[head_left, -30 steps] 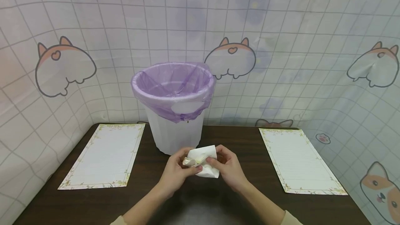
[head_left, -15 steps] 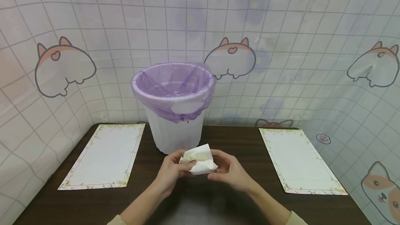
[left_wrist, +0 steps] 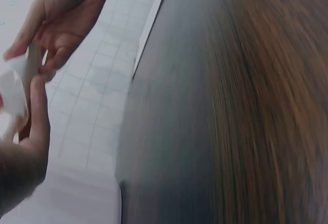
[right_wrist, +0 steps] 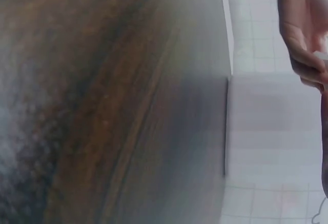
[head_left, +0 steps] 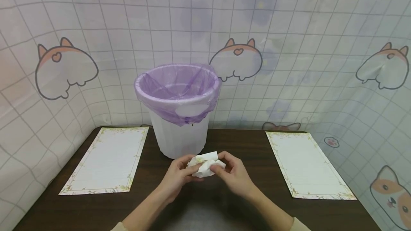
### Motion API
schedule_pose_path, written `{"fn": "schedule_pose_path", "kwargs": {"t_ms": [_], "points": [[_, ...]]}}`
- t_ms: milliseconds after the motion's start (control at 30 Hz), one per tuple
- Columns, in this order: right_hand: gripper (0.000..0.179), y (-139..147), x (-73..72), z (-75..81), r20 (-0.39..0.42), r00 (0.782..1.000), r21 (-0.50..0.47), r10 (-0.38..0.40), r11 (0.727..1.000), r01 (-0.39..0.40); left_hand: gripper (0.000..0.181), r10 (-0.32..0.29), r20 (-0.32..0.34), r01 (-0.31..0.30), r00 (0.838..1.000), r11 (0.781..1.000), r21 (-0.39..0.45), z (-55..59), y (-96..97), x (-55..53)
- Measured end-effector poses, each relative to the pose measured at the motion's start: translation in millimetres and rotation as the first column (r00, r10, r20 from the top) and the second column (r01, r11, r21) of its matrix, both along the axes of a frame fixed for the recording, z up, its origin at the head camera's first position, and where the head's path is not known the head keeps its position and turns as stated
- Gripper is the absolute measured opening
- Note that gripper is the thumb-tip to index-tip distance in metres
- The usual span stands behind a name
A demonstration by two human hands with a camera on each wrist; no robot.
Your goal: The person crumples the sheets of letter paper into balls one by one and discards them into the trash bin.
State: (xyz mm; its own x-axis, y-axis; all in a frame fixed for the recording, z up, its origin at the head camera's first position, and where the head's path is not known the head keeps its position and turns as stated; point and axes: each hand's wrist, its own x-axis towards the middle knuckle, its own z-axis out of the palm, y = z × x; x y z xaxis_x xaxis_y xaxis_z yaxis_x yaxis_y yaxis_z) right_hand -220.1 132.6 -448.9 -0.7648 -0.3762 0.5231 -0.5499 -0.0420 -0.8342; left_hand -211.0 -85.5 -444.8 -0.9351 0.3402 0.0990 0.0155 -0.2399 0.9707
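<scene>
I see a person's bare left hand (head_left: pixel 174 175) and bare right hand (head_left: pixel 237 174) meeting over the middle of the counter, both on one small crumpled piece of white paper with traces of yellowish print (head_left: pixel 207 167). The paper is held up clear of the dark brown, wood-grained counter (head_left: pixel 244 142), just on the near side of the bin. The left hand pinches the left end of the paper, its thumb laid across the near face and its other fingers behind and below. The right hand pinches the right end, thumb on the near face and index finger at the far upper edge; how its remaining fingers lie I cannot tell. One flap of the paper sticks up toward the far side, while the nearer part is bunched. Cream sleeves (head_left: pixel 298 225) show at the near edge.

On the far side, left of centre, a white, ribbed plastic bin (head_left: pixel 179 138) stands upright on the counter, with a translucent purple plastic liner (head_left: pixel 171 116) folded out over its rim. To the left lies a flat white lined sheet with a yellow floral border (head_left: pixel 104 161); to the right lies a similar flat white bordered sheet (head_left: pixel 309 167). Behind everything hangs a pale, grid-patterned cloth backdrop (head_left: pixel 144 17) printed with cartoon corgis.
</scene>
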Motion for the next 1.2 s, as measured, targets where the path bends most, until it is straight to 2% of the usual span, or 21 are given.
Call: {"fn": "schedule_pose_path", "kwargs": {"t_ms": [67, 133, 267, 467, 533, 667, 700, 733, 800, 867, 933, 1033, 1100, 1167, 1200], "points": [[0.014, -1, -0.1, -0.9, 0.006, 1.0, -0.006, -0.009, 1.0, 0.009, 0.041, -0.041, -0.047, 0.04, 0.998, 0.999, -0.024, -0.9, -2.8, 0.2], [0.012, -2, -0.5, -1.8, 0.022, 1.0, -0.025, 0.002, 1.0, -0.001, 0.045, -0.05, -0.103, 0.044, 0.993, 0.997, -0.066, -1.9, -5.0, 0.5], [0.009, -4, -1.8, -4.1, 0.037, 0.999, -0.05, 0.019, 0.999, -0.017, 0.042, 0.005, -0.238, -0.052, 0.971, 0.98, -0.192, -3.1, -5.1, 1.8], [0.017, -7, -1.3, -4.2, 0.055, 0.998, -0.074, -0.002, 0.997, 0.006, 0.031, 0.101, -0.391, -0.243, 0.915, 0.911, -0.332, -2.6, 0.9, 7.3], [0.021, -9, -0.8, -3.4, 0.073, 0.997, -0.086, -0.015, 0.996, 0.022, 0.027, 0.125, -0.434, -0.296, 0.892, 0.889, -0.351, -2.0, 2.6, 9.2], [0.022, -13, 0.5, -2.2, 0.135, 0.989, -0.097, -0.063, 0.992, 0.077, 0.017, 0.147, -0.52, -0.372, 0.841, 0.856, -0.359, -1.7, 6.0, 10.3], [0.021, -14, 0.7, -1.8, 0.154, 0.985, -0.093, -0.082, 0.991, 0.097, 0.014, 0.152, -0.529, -0.382, 0.835, 0.852, -0.358, -1.6, 7.0, 9.9], [0.019, -15, 0.6, -1.6, 0.179, 0.979, -0.091, -0.097, 0.989, 0.115, 0.012, 0.159, -0.53, -0.389, 0.833, 0.85, -0.356, -1.1, 7.9, 9.5], [0.014, -17, 0.0, -1.5, 0.23, 0.966, -0.096, -0.118, 0.985, 0.143, 0.009, 0.177, -0.514, -0.393, 0.839, 0.851, -0.347, 0.4, 9.8, 8.6], [0.015, -16, -0.7, -1.6, 0.268, 0.958, -0.126, -0.106, 0.982, 0.144, 0.009, 0.194, -0.463, -0.367, 0.865, 0.873, -0.321, 2.3, 12.0, 7.4], [0.024, -14, -1.2, -0.5, 0.296, 0.953, -0.165, -0.065, 0.979, 0.118, 0.011, 0.207, -0.413, -0.341, 0.887, 0.897, -0.282, 4.3, 13.3, 5.4], [0.032, -11, -1.2, 1.6, 0.297, 0.954, -0.175, -0.033, 0.981, 0.089, 0.016, 0.204, -0.354, -0.3, 0.913, 0.923, -0.241, 5.7, 13.3, 3.2], [0.033, -10, -1.2, 3.1, 0.294, 0.955, -0.151, -0.038, 0.985, 0.085, 0.019, 0.181, -0.338, -0.271, 0.923, 0.931, -0.243, 5.6, 11.6, 3.2], [0.031, -9, -1.8, 3.3, 0.29, 0.956, -0.129, -0.044, 0.988, 0.085, 0.019, 0.159, -0.341, -0.263, 0.926, 0.922, -0.284, 4.8, 10.0, 4.3], [0.031, -8, -2.0, 3.5, 0.285, 0.958, -0.118, -0.046, 0.99, 0.083, 0.019, 0.151, -0.36, -0.274, 0.921, 0.908, -0.318, 4.4, 9.3, 4.9]]}}
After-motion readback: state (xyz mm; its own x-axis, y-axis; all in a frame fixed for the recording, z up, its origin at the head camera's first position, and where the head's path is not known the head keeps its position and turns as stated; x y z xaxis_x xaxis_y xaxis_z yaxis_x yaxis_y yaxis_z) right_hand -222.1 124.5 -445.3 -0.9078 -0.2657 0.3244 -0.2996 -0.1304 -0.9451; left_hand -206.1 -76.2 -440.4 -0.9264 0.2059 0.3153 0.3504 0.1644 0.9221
